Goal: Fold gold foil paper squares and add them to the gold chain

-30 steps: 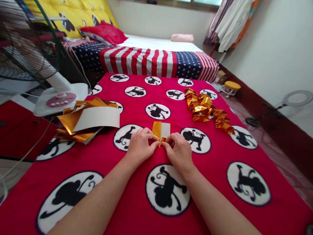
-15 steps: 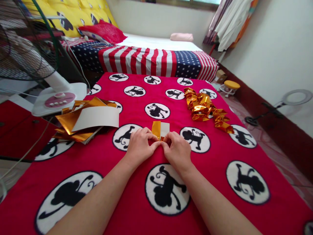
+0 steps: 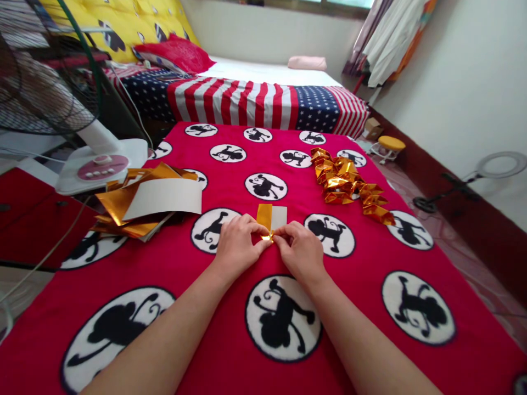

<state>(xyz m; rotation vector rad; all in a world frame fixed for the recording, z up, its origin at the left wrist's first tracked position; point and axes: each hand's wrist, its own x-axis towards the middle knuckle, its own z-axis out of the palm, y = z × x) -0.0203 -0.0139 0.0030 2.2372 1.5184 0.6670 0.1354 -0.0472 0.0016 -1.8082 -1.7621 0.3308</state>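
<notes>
A small piece of gold foil paper (image 3: 265,215), part gold and part white, lies folded in front of me on the red cloth (image 3: 206,340). My left hand (image 3: 239,241) pinches its near edge from the left. From the right, my right hand (image 3: 300,244) grips the same edge, thumb and index finger closed. Both sets of fingertips almost meet at a shiny gold fold. Left of my hands is a loose stack of gold and white paper sheets (image 3: 162,197). Several folded gold paper pieces (image 3: 340,174) sit in a cluster at the right.
A fan (image 3: 99,159) stands at the far left beside the cloth. Beyond the cloth is a bed with a striped and starred cover (image 3: 247,104). On the right floor are a yellow stool (image 3: 391,144) and a ring light (image 3: 501,164).
My fingertips have parted slightly at the near edge, and more of the shiny gold fold shows between them. The stack and the folded pieces have stayed in place.
</notes>
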